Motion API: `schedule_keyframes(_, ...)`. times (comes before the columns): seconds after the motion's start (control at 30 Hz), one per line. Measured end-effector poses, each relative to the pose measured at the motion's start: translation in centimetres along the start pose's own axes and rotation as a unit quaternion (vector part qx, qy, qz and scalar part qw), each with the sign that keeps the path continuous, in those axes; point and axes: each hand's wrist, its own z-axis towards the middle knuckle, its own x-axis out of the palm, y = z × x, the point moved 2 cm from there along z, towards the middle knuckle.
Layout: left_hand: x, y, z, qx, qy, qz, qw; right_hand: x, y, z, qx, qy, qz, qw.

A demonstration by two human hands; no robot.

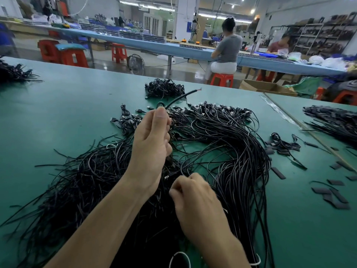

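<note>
Head view, one frame.

- Landmark: the heap (222, 144) of black cables spread across the green surface (67, 105).
- Left hand (152, 144) was raised over the heap's middle. Thumb and fingers (161, 116) were pressed together, pinching one cable (176, 98). Its free end stood up and away beyond the heap's far edge, with the stripped tip showing red. Judgement: it was lifted to single it out from the tangle and keep its tip in sight.
- Right hand (195, 198) was low over the heap's near side. Its fingers were curled in, pinching what looked like the lower run of the same cable. Blur hid the exact contact. Judgement: one hand high and one low would put the strand in tension so it slides free of its neighbours.
- The heap's plug ends lay mostly along its far edge and the cut tails fanned to its near left, so the cables were roughly aligned for picking one at a time.
- A small bundle (164, 88) sat just behind the heap. Judgement: possibly finished pieces.
- Flat dark sleeves (336, 198) lay scattered right of the heap, within the right hand's reach.
- Another pile (332, 122) lay well right of the heap, past a seam in the surface.
- Risk: a neighbouring strand could be dragged up with the held one.
</note>
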Motion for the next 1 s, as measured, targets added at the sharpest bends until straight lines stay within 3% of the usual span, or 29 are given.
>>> schedule_keyframes(0.1,0.0,-0.2,-0.1,0.008,0.008,-0.013,1.0,-2.5,-0.6,0.5,0.035,-0.058,0.095,0.993)
schedule_keyframes(0.23,0.6,-0.4,-0.7,0.03,0.071,0.0,0.997,-5.8,-1.8,0.7,0.06,-0.167,0.244,0.954)
schedule_keyframes(0.43,1.7,-0.4,-1.4,0.058,0.118,0.083,0.988,-7.6,-3.2,0.5,0.061,-0.289,0.247,0.923)
schedule_keyframes(0.7,3.3,-0.4,-2.8,0.077,0.194,0.155,0.966,-7.9,-2.9,0.2,0.07,-0.354,0.252,0.898)
schedule_keyframes(0.83,4.1,-0.4,-3.9,0.112,0.243,0.214,0.94,-8.0,-2.8,0.3,0.074,-0.371,0.361,0.853)
schedule_keyframes(1.0,4.7,-0.9,-4.6,0.137,0.269,0.215,0.929,-8.0,-1.3,0.2,-0.001,-0.358,0.477,0.803)
